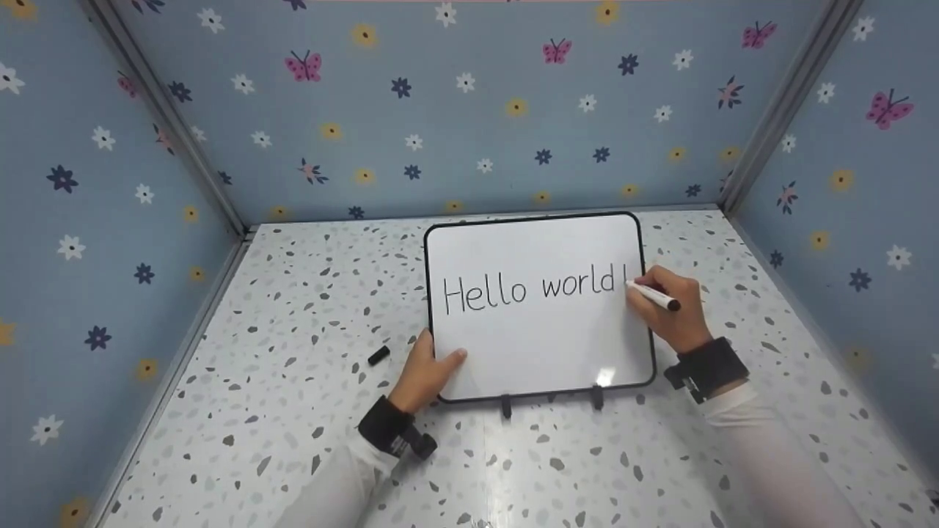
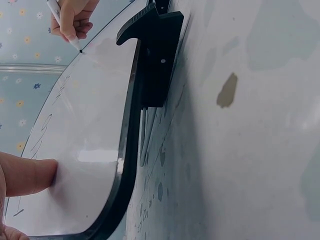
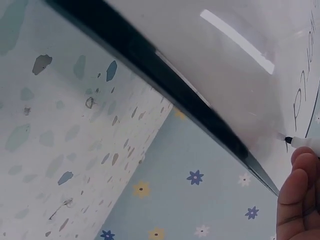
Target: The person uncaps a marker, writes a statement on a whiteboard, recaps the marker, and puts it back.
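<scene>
A whiteboard [image 1: 543, 345] with a black rim stands tilted on the table, bearing "Hello world" in black handwriting and a vertical stroke after it. My left hand [image 1: 425, 374] grips its lower left edge, with the thumb [image 2: 30, 176] on the white face and the other fingers mostly hidden behind. Near the right edge, my right hand [image 1: 675, 308] pinches a white marker [image 1: 653, 295] with a dark end. In the right wrist view, the black tip of the marker [image 3: 289, 140] is at the board's surface, just past the letters.
A small black marker cap [image 1: 378, 356] lies on the speckled table [image 1: 293, 411], left of the board. Black stand feet [image 1: 506, 407] jut out under the board's lower rim. Blue flowered panels [image 1: 477, 117] close in the back and both sides.
</scene>
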Motion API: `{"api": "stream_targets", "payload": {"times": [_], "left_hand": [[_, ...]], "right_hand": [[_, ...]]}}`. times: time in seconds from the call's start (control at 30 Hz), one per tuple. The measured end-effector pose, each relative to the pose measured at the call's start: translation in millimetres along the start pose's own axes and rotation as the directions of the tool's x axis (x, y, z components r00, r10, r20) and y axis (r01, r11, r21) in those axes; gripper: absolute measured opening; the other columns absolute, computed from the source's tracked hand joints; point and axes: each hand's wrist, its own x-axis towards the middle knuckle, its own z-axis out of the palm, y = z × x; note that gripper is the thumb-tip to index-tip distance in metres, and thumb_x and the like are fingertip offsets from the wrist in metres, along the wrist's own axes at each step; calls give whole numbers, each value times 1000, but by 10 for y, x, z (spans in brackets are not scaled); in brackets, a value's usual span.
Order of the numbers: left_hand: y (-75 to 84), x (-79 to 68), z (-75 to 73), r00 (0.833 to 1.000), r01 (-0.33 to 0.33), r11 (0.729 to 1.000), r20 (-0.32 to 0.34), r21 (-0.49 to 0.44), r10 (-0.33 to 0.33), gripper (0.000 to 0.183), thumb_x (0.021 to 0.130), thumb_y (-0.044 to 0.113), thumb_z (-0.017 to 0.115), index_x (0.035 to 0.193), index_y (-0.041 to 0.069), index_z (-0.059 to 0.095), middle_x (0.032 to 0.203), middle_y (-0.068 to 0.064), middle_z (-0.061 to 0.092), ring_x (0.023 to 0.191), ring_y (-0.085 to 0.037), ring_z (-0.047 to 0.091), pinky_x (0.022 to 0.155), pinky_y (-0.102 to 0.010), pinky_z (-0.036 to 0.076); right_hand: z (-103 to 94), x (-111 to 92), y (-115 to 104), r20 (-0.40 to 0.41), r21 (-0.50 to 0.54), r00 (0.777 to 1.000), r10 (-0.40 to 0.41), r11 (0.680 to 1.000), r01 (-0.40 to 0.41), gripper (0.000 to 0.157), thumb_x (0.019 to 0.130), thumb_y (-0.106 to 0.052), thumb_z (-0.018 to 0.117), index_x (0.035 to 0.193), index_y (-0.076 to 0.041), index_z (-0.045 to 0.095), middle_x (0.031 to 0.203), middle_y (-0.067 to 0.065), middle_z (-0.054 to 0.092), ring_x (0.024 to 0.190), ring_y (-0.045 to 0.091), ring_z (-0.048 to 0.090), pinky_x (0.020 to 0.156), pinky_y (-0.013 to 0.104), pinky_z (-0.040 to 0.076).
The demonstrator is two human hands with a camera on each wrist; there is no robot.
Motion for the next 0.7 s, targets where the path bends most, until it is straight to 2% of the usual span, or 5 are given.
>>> {"api": "stream_targets", "payload": {"times": [0.3, 0.7], "left_hand": [[-2, -4, 5, 1000, 14, 1000, -8, 10, -14, 65, 101, 15, 70, 157, -4, 42, 160, -29, 50, 151, -44, 50, 130, -57, 37], [-44, 15, 9, 1000, -8, 1000, 0, 7, 8, 60, 101, 15, 69, 152, -5, 44, 154, -28, 55, 145, -43, 55, 128, -57, 40]], "right_hand": [[-4, -14, -18, -1, -13, 1000, -15, 1000, 15, 8, 76, 10, 67, 74, 2, 66, 63, 11, 68, 55, 6, 47, 53, 11, 35], [-63, -32, -36, -36, -15, 999, -29, 999, 28, 5, 75, 5, 71, 75, 0, 69, 61, 10, 68, 55, 1, 49, 53, 11, 36]]}}
